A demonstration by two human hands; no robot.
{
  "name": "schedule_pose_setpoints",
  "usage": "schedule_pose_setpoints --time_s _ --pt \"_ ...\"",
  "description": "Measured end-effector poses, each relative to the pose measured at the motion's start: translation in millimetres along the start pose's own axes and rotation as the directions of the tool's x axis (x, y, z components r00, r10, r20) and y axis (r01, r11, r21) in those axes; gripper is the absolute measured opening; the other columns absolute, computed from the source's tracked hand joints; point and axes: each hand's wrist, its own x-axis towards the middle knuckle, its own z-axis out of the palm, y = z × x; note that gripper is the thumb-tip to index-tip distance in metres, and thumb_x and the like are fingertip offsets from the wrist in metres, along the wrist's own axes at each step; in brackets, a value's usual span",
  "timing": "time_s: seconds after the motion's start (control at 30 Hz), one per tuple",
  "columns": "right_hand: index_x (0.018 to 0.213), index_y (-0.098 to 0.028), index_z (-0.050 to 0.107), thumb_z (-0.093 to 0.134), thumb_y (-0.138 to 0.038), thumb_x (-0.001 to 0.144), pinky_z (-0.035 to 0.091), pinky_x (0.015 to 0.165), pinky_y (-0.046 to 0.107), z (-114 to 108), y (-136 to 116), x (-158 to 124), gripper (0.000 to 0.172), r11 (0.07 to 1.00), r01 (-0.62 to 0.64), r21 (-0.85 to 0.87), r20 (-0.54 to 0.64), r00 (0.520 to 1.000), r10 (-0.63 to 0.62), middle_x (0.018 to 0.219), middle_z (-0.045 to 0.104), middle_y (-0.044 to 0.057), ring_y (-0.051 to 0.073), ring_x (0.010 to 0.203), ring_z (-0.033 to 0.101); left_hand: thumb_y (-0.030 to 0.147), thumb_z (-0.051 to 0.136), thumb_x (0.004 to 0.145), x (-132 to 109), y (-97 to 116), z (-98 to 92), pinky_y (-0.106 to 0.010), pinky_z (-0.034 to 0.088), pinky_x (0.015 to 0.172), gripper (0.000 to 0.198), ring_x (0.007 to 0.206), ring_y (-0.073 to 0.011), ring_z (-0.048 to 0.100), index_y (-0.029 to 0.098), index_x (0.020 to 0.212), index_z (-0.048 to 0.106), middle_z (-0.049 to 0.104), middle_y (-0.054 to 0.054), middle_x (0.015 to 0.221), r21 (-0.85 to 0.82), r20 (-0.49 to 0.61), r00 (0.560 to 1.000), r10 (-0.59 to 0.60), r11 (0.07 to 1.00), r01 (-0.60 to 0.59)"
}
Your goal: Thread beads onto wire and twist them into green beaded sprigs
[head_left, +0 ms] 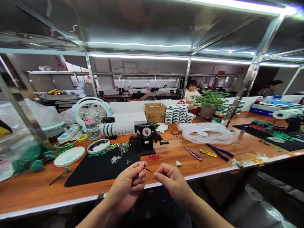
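Above the table's front edge, my left hand (131,180) pinches a short, thin dark strand (148,170) between thumb and forefinger. The strand's other end points at my right hand (173,180), whose thumb and forefinger are pressed together at its tip. What exactly the strand is cannot be made out. Behind the hands stands a small black machine (146,139) with a round dial and a side crank, with white discs (118,129) lined up on its left. A black mat (95,171) lies to the left, bearing small coloured beads (123,147) and silvery pieces (116,159).
Right of my hands lie snips (193,153), a yellow-handled tool (208,153) and blue pliers (220,152). Behind are a clear plastic bag (206,133), stacked spools (179,114), a cardboard box (155,113) and a fan (92,110). Another person (192,95) sits across.
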Motion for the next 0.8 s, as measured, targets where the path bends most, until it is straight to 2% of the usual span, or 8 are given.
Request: schedule_pose_setpoints --time_s 0.07,0.13,0.27,0.33,0.47,0.67,0.73,0.8 --pt "0.065 -0.018 0.050 0.060 -0.041 0.078 0.020 0.046 0.023 7.2 2.0 0.8 0.028 0.999 -0.039 0.002 0.028 0.999 0.039 0.053 0.037 -0.006 0.008 0.048 0.026 0.015 0.064 0.074 -8.2 0.0 -9.7 -0.009 0.012 0.032 0.010 0.039 0.0003 0.024 0.010 0.080 0.058 0.036 0.006 0.056 -0.068 -0.016 1.000 0.023 0.997 -0.024" --pt "0.066 -0.018 0.051 0.060 -0.040 0.079 0.019 0.046 0.024 13.5 4.4 3.2 0.027 0.998 -0.063 0.012 0.053 0.997 0.062 0.053 0.036 -0.006 0.007 0.046 0.024 0.015 0.065 0.075 -14.0 0.0 -19.2 -0.009 0.014 0.033 0.011 0.040 0.0003 0.024 0.009 0.083 0.060 0.038 0.005 0.057 -0.068 -0.019 0.998 0.064 0.996 -0.065" --pt "0.067 -0.019 0.051 0.059 -0.042 0.079 0.019 0.045 0.024 25.1 6.6 9.0 0.028 0.996 -0.085 0.024 0.067 0.994 0.083 0.052 0.036 -0.006 0.007 0.044 0.024 0.020 0.069 0.073 -22.8 -0.5 -36.7 -0.013 0.022 0.037 0.020 0.044 -0.0019 0.031 0.010 0.090 0.065 0.048 0.001 0.063 0.138 -0.064 0.982 0.177 0.976 -0.167" --pt "0.067 -0.019 0.051 0.059 -0.044 0.079 0.021 0.045 0.024 30.8 6.3 11.0 0.029 0.996 -0.091 0.008 0.064 0.994 0.090 0.052 0.037 -0.006 0.008 0.045 0.025 0.024 0.072 0.071 -27.1 -1.1 -44.6 -0.015 0.022 0.037 0.027 0.045 -0.0029 0.031 0.009 0.093 0.067 0.050 0.000 0.064 0.223 -0.103 0.974 0.203 0.959 -0.177" --pt "0.066 -0.019 0.051 0.059 -0.046 0.078 0.022 0.045 0.023 41.7 7.6 14.2 0.031 0.995 -0.098 -0.004 0.024 0.995 0.098 0.053 0.037 -0.006 0.008 0.046 0.025 0.024 0.069 0.074 -36.8 -1.7 -57.8 -0.015 0.017 0.038 0.035 0.043 -0.0027 0.023 0.013 0.106 0.065 0.042 0.003 0.060 0.181 -0.085 0.988 0.128 0.977 -0.111" --pt "0.066 -0.018 0.050 0.056 -0.046 0.080 0.030 0.049 0.023 49.5 11.2 19.0 0.031 0.998 -0.067 0.000 0.039 0.997 0.067 0.055 0.040 -0.004 0.010 0.051 0.034 0.021 0.055 0.084 -52.2 2.6 -68.4 -0.013 0.010 0.036 0.045 0.041 -0.0028 0.015 0.026 0.128 0.047 0.030 0.007 0.057 0.108 0.004 1.000 -0.030 0.994 0.029" --pt "0.067 -0.019 0.049 0.056 -0.045 0.081 0.029 0.049 0.023 50.2 11.2 20.0 0.030 0.998 -0.068 -0.008 0.039 0.997 0.068 0.054 0.038 -0.005 0.009 0.050 0.032 0.021 0.053 0.086 -55.2 3.4 -71.2 -0.012 0.009 0.036 0.043 0.041 -0.0026 0.014 0.028 0.128 0.047 0.031 0.006 0.057 0.123 0.006 0.999 -0.043 0.991 0.042" --pt "0.067 -0.019 0.049 0.055 -0.044 0.082 0.027 0.047 0.023 51.3 12.1 20.7 0.030 0.997 -0.075 -0.016 0.035 0.997 0.076 0.053 0.035 -0.006 0.009 0.048 0.028 0.022 0.053 0.086 -56.9 2.0 -74.5 -0.013 0.008 0.036 0.036 0.041 -0.0021 0.013 0.024 0.122 0.052 0.032 0.006 0.057 0.150 -0.010 1.000 -0.022 0.988 0.024"
